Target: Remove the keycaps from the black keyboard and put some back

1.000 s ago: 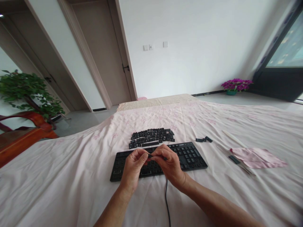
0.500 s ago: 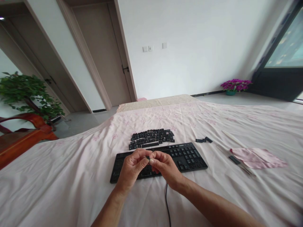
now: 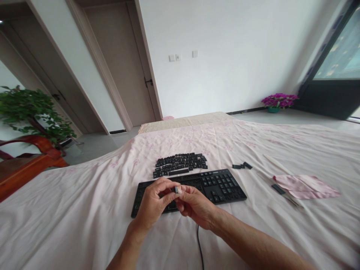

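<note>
Above the black keyboard [image 3: 226,183], my left hand [image 3: 157,198] and my right hand [image 3: 195,204] meet fingertip to fingertip. Pinched between both thumbs and index fingers is a small keycap [image 3: 177,189], mostly covered by the fingers. The left half of the keyboard has its keycaps off, while keys at its right end are still on. My hands hide part of that bare area. Just behind the keyboard, loose black keycaps [image 3: 180,161] lie in rows on the sheet, with the long space bar [image 3: 179,172] in front.
A few keycaps [image 3: 242,165] lie apart at the right. Farther right are a folded pink cloth [image 3: 309,186], a slim tool with a dark block [image 3: 278,189] and a pale stick [image 3: 277,164]. A cable [image 3: 200,243] runs toward me over the wrinkled sheet [image 3: 84,210].
The keycap between my fingers has turned and shows more of its surface. My right hand has rolled and dropped slightly, its lower fingers now more visible. The things on the sheet stay put.
</note>
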The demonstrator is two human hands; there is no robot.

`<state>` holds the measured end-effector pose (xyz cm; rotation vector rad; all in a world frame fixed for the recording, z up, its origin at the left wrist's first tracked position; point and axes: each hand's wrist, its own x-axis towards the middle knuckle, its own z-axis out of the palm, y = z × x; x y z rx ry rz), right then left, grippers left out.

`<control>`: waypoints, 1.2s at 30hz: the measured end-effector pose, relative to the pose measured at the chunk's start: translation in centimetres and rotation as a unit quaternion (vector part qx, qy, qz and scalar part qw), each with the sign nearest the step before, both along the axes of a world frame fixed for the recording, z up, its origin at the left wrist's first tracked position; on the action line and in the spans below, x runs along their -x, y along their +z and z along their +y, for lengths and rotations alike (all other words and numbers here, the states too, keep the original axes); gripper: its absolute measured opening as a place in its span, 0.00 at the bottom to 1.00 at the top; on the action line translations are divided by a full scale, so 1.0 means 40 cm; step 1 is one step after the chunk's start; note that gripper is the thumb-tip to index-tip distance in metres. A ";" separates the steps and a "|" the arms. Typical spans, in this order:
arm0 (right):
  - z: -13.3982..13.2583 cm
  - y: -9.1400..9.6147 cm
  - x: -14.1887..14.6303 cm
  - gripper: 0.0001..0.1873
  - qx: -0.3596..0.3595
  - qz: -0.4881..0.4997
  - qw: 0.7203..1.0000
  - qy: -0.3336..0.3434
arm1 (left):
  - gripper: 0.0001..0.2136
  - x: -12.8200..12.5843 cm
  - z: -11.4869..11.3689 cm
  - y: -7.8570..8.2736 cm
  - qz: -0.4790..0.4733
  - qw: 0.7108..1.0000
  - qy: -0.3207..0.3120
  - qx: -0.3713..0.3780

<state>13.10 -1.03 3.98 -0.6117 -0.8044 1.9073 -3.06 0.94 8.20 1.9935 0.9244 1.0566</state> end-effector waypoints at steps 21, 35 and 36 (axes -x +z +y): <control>0.011 -0.029 -0.007 0.22 -0.008 -0.078 0.996 -0.037 | 0.11 -0.002 -0.017 0.020 0.204 0.968 0.077 -0.123; 0.013 -0.047 -0.010 0.21 -0.017 -0.031 0.999 -0.012 | 0.10 -0.002 -0.021 0.027 0.190 0.968 0.072 -0.145; 0.013 -0.049 -0.009 0.22 -0.012 -0.029 0.999 -0.010 | 0.10 -0.001 -0.020 0.027 0.195 0.967 0.071 -0.147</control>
